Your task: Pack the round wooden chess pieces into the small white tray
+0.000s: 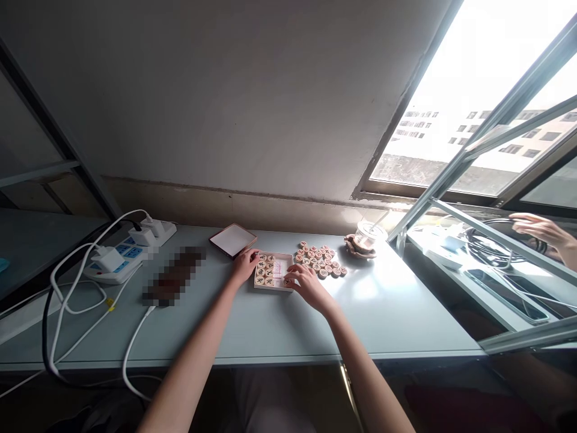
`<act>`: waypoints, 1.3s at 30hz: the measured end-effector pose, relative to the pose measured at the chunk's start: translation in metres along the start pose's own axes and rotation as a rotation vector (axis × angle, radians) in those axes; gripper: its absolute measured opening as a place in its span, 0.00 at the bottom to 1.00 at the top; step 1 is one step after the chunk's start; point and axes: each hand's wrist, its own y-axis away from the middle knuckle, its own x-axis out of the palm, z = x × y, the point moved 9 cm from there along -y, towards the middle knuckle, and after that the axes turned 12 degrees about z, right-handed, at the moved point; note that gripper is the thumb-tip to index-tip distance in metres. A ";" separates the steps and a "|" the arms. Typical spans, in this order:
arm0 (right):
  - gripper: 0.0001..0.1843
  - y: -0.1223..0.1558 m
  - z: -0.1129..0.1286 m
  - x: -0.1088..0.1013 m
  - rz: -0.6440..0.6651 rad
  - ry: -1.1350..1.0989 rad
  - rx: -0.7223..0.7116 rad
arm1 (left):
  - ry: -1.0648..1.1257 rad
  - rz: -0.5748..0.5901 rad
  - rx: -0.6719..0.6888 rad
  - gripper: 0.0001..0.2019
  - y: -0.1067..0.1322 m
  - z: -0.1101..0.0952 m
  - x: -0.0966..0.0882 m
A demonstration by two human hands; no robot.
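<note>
A shallow open box [274,287] sits on the desk in front of me, with two columns of round Chinese chess pieces [264,272] laid in its left part. My left hand [246,266] is closed at the box's upper left edge, gripping its side. Inside the box's lower right part, my right hand [308,282] pinches a single chess piece [287,281] with its fingertips. Several loose chess pieces [322,261] lie in a cluster on the desk, just beyond and right of my right hand. The box's lid [233,239] rests upside down behind my left hand.
A power strip [121,255] with white plugs and cables stands at left, beside a pixelated dark object [175,276]. A lidded clear cup [370,233] stands by a brown holder [359,248] at the back right. Beyond the metal frame, another person's hand [538,228] is near coiled cables [484,243].
</note>
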 end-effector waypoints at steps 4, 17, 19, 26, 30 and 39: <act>0.07 -0.004 0.000 0.001 0.014 0.120 0.014 | -0.002 -0.003 0.004 0.11 0.000 -0.001 -0.001; 0.12 0.028 -0.026 -0.019 -0.259 -0.169 0.163 | 0.012 -0.001 0.017 0.11 0.001 -0.002 0.000; 0.14 0.044 -0.047 -0.013 -0.259 -0.152 0.272 | 0.008 -0.002 0.009 0.11 0.002 -0.004 -0.001; 0.15 0.082 -0.073 -0.014 -0.297 0.213 0.440 | -0.018 -0.007 0.014 0.11 0.001 -0.003 -0.001; 0.12 0.071 -0.066 -0.002 -0.205 0.186 0.317 | -0.018 -0.009 0.033 0.11 0.001 -0.003 -0.001; 0.13 0.079 -0.024 -0.058 -0.340 0.130 0.220 | -0.018 -0.005 0.002 0.11 0.002 -0.002 -0.001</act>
